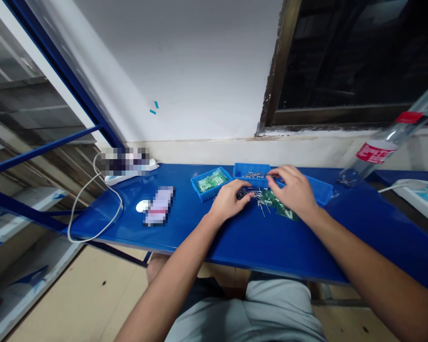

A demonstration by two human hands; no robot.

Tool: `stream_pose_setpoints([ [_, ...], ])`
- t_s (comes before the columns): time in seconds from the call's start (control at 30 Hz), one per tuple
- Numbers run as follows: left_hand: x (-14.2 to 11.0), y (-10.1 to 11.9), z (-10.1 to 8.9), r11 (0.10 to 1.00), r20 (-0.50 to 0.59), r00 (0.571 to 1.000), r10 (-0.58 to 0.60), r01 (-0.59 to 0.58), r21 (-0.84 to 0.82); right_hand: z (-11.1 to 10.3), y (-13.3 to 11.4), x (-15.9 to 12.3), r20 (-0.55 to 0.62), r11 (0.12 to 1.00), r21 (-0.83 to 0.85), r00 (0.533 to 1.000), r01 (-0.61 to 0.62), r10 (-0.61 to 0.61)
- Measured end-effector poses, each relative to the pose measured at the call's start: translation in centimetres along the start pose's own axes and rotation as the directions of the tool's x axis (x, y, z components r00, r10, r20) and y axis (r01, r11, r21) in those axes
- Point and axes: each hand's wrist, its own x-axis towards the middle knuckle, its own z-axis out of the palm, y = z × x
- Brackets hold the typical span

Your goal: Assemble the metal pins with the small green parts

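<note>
Along a blue table (257, 242), a blue bin (214, 193) of green packets (212, 180) sits beside the left hand (228, 202), its fingers curled at loose metal pins (257, 194); any grip cannot be confirmed. The pins, between the hands, look light, stiff and probably slick, best pinched mid-shaft. Loose packets (285, 212) nearby seem soft, best lifted by an edge. The right hand (293, 190) arches, thumb toward fingertips, its hold unclear.
</note>
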Motion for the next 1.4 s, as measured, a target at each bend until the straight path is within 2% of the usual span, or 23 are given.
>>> stream_pose_setpoints([
  [0.07,-0.1,-0.1,0.1,0.997,0.105,0.994,0.036,-0.043,0.059,-0.8,1.5,0.1,0.004,0.983,-0.179,0.999,-0.035,0.037],
  [0.17,-0.3,-0.7,0.4,0.990,0.214,0.975,0.051,-0.078,0.118,-0.9,3.2,-0.2,0.100,0.948,-0.313,0.990,-0.067,0.103],
  [0.27,-0.3,-1.4,0.6,0.985,0.251,0.967,0.042,-0.082,0.153,-0.5,3.7,-0.4,0.138,0.925,-0.368,0.979,-0.093,0.153],
  [0.37,-0.3,-2.0,0.7,0.985,0.237,0.971,0.038,-0.076,0.153,-0.3,3.3,-0.5,0.113,0.922,-0.375,0.983,-0.091,0.143],
  [0.57,-0.4,-2.2,0.7,0.985,0.187,0.982,-0.005,-0.027,0.170,0.2,1.4,-0.4,0.138,0.977,-0.215,0.990,0.009,0.022],
  [0.8,-0.4,-1.8,0.6,0.980,0.238,0.970,0.057,-0.100,0.173,1.7,-1.1,-0.9,0.179,0.995,0.017,0.979,0.100,-0.102],
  [0.97,-0.3,-1.5,0.4,0.972,0.237,0.970,0.054,-0.106,0.210,1.7,-2.1,-0.8,0.168,0.977,0.157,0.971,0.143,-0.169],
  [1.2,-0.4,-1.6,0.6,0.966,0.241,0.968,0.070,-0.125,0.224,1.6,-2.3,-0.8,0.152,0.968,0.207,0.972,0.145,-0.178],
  [1.4,-0.3,-1.3,0.4,0.980,0.134,0.989,0.069,-0.092,0.174,1.8,-2.5,-0.9,0.149,0.960,0.239,0.972,0.143,-0.182],
])
